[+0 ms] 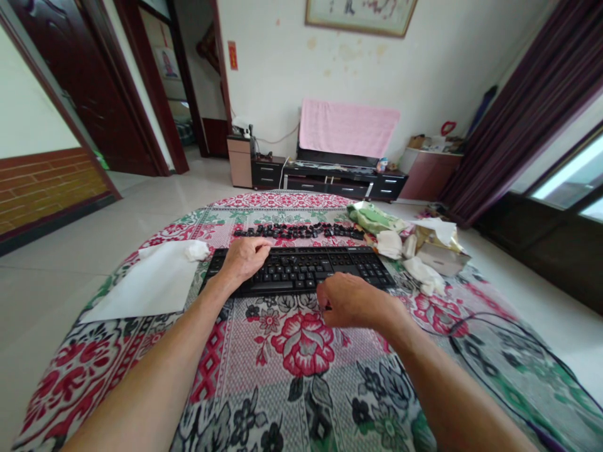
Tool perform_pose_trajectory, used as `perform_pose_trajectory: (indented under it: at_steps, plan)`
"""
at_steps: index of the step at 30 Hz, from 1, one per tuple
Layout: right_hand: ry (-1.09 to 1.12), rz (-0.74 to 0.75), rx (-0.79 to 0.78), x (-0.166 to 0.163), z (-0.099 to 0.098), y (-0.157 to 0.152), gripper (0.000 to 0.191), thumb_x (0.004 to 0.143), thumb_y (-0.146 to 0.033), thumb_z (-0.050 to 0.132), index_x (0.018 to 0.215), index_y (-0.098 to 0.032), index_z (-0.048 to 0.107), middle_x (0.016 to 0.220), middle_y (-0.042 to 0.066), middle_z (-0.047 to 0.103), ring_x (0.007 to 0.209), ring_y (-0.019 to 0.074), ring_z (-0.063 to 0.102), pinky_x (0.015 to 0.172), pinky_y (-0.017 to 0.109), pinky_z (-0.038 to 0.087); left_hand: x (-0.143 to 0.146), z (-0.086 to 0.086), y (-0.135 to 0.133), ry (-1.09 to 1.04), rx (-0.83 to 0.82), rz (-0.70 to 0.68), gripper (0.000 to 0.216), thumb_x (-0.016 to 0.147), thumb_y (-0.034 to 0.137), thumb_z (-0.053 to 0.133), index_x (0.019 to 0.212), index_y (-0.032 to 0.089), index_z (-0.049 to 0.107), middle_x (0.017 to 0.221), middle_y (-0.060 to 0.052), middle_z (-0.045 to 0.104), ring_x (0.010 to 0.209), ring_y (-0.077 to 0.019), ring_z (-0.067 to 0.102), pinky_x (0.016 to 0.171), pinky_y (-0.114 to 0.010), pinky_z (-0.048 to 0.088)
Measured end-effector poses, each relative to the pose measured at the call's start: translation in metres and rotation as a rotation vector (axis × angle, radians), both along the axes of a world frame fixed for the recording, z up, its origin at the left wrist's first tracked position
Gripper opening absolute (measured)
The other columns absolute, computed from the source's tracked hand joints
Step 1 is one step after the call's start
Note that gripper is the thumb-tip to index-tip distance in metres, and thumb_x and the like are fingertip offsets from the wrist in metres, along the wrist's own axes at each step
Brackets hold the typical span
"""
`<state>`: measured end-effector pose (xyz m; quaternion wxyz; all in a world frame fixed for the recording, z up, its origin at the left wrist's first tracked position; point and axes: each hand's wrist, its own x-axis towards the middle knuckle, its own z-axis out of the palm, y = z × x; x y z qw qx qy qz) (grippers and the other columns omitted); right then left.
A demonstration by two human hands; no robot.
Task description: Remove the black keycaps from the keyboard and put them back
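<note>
A black keyboard (282, 285) lies on the flowered tablecloth (306, 345) in front of me. My left hand (245, 257) rests over its left part, fingers curled in and thumb against them; whatever they may hold is hidden. At the keyboard's front edge, right of the middle, my right hand (351, 300) is closed with the fingertips bent down, and I cannot make out anything in it. Behind the keyboard lies a row of loose black keycaps (301, 231). Some key places on the keyboard look bare.
To the left is a white paper sheet (151, 282) with a crumpled tissue (196, 251) on it. A green packet (374, 216), used tissues (426, 275) and an opened box (443, 257) lie at the right. A black cable (475, 364) loops across the right side.
</note>
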<state>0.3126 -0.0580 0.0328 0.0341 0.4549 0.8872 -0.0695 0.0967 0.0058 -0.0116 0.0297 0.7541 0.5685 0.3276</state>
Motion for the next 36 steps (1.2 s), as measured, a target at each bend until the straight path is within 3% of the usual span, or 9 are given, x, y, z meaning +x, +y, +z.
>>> perform_pose_trajectory:
  at_steps: [6, 9, 12, 17, 22, 28, 36]
  plan:
    - [0.618, 0.041, -0.172, -0.006, 0.004, 0.034, 0.021, 0.065, -0.022, 0.043, 0.081, -0.018, 0.056, 0.064, -0.001, 0.057, 0.055, 0.008, 0.048, 0.05, 0.02, 0.036, 0.003, 0.005, -0.003, -0.096, -0.072, -0.044, 0.024, 0.069, 0.029, 0.042, 0.081, 0.021, 0.061, 0.072, 0.003, 0.063, 0.062, -0.0099, 0.054, 0.06, -0.02, 0.041]
    - [0.922, 0.017, -0.144, -0.022, -0.002, 0.052, 0.025, 0.069, -0.026, 0.04, 0.089, -0.017, 0.052, 0.075, 0.001, 0.057, 0.063, 0.0082, 0.049, 0.058, 0.022, 0.039, 0.002, 0.007, -0.003, -0.13, -0.13, -0.133, 0.025, 0.07, 0.03, 0.041, 0.087, 0.022, 0.059, 0.072, 0.003, 0.062, 0.061, -0.0094, 0.054, 0.059, -0.021, 0.041]
    - [1.091, -0.015, -0.085, -0.036, -0.01, 0.064, 0.028, 0.069, -0.029, 0.041, 0.092, -0.015, 0.05, 0.076, 0.002, 0.056, 0.065, 0.0081, 0.049, 0.061, 0.023, 0.04, 0.001, 0.005, -0.002, -0.07, -0.108, -0.167, 0.025, 0.072, 0.03, 0.041, 0.09, 0.024, 0.057, 0.077, 0.003, 0.061, 0.067, -0.0097, 0.053, 0.062, -0.022, 0.04]
    - [1.177, -0.109, 0.073, -0.038, -0.02, 0.077, 0.029, 0.069, -0.031, 0.042, 0.091, -0.014, 0.05, 0.074, 0.003, 0.054, 0.062, 0.0077, 0.048, 0.058, 0.021, 0.039, -0.002, -0.005, 0.005, 0.164, -0.069, -0.089, 0.022, 0.068, 0.032, 0.046, 0.086, 0.025, 0.058, 0.072, 0.001, 0.057, 0.068, -0.0121, 0.051, 0.063, -0.024, 0.038]
    - [1.172, -0.132, 0.163, -0.034, -0.027, 0.082, 0.03, 0.07, -0.031, 0.041, 0.092, -0.014, 0.05, 0.075, 0.003, 0.053, 0.06, 0.0072, 0.047, 0.056, 0.02, 0.039, 0.0, -0.01, 0.006, 0.251, -0.077, -0.083, 0.025, 0.069, 0.037, 0.045, 0.088, 0.027, 0.058, 0.071, 0.0, 0.054, 0.068, -0.0134, 0.049, 0.062, -0.025, 0.037]
    - [1.115, -0.119, 0.174, -0.034, -0.03, 0.081, 0.027, 0.07, -0.031, 0.04, 0.089, -0.015, 0.051, 0.07, 0.001, 0.052, 0.055, 0.0068, 0.046, 0.053, 0.02, 0.037, 0.004, -0.008, 0.004, 0.267, -0.103, -0.066, 0.025, 0.071, 0.037, 0.042, 0.086, 0.026, 0.059, 0.075, -0.002, 0.055, 0.072, -0.0147, 0.049, 0.067, -0.026, 0.037]
    - [1.163, -0.124, 0.176, -0.029, -0.029, 0.085, 0.03, 0.07, -0.03, 0.04, 0.092, -0.013, 0.05, 0.077, 0.004, 0.054, 0.062, 0.0082, 0.049, 0.058, 0.02, 0.039, 0.0, -0.011, 0.007, 0.346, -0.087, -0.089, 0.028, 0.074, 0.035, 0.037, 0.091, 0.025, 0.057, 0.077, -0.002, 0.055, 0.074, -0.0147, 0.05, 0.067, -0.026, 0.037]
